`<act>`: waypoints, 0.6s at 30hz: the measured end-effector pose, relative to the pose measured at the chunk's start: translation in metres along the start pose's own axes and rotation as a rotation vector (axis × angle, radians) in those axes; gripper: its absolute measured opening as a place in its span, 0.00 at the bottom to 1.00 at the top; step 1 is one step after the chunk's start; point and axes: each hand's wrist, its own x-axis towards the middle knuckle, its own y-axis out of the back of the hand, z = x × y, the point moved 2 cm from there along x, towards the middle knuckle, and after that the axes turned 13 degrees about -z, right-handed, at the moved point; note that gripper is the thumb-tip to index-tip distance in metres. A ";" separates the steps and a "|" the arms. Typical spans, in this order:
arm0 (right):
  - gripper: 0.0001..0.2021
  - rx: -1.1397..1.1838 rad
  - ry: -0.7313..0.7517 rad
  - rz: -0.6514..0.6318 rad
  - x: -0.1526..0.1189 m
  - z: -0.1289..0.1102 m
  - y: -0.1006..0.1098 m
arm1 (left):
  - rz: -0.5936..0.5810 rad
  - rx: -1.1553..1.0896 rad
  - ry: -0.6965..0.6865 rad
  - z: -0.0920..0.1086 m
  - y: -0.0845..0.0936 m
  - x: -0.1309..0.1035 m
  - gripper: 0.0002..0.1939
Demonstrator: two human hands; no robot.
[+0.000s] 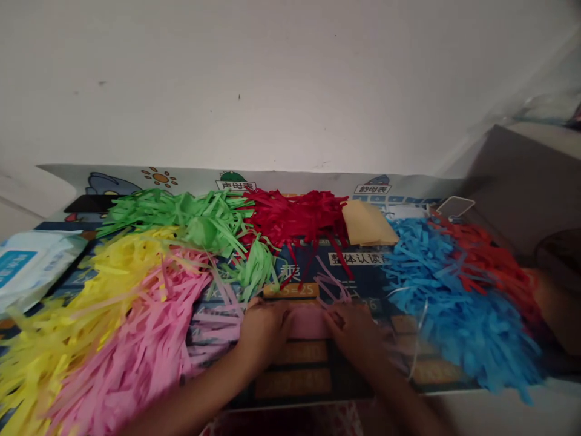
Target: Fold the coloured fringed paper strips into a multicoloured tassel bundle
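Between my two hands, low over the table, is a light purple-pink tissue paper piece with its middle uncut. Loose fringe strips of a similar colour spread out beside my left hand, and more stick up beyond my right hand. The fingers of my left hand are closed on the paper's left side. My right hand pinches its right side. The fingertips are partly hidden and a little blurred. A small green fringe bundle lies just beyond my left hand.
Yellow and pink fringe piles lie left; green and red ones lie at the back. Blue and orange-red fringe lie right. A tan paper packet, a white wipes pack and a wall are also there.
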 end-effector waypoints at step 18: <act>0.09 -0.088 -0.020 -0.016 0.012 0.009 -0.002 | 0.062 0.216 0.002 0.010 -0.004 0.011 0.09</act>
